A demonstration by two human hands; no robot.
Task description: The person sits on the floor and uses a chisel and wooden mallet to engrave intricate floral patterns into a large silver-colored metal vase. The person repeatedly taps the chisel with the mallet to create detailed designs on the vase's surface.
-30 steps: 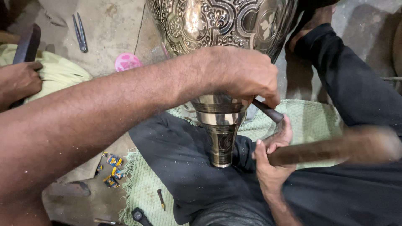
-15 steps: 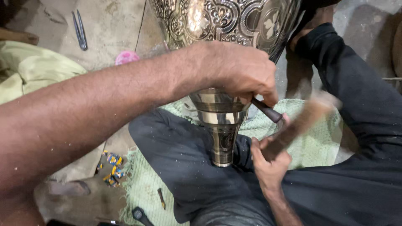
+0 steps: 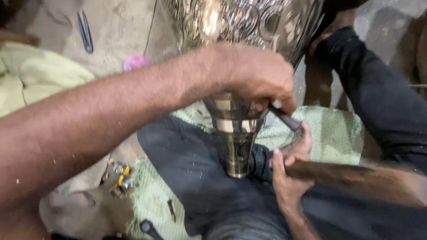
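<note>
Engraved silver-coloured metal vase [image 3: 249,26] is seen at the top centre, its bulb cut off by the upper edge and its banded tapering foot [image 3: 235,138] resting on dark-trousered legs [image 3: 195,178]. Left hand [image 3: 253,73], reaching in from the left, is closed around a thin dark metal punch [image 3: 284,118] held against the foot; the punch tip is hidden behind the fingers. Right hand [image 3: 289,171], at lower right, is clenched on a brown wooden hammer handle [image 3: 356,175], blurred, its head out of view. Pale green cloth [image 3: 333,133] is spread beneath. Small scissors [image 3: 84,31] lie at upper left.
</note>
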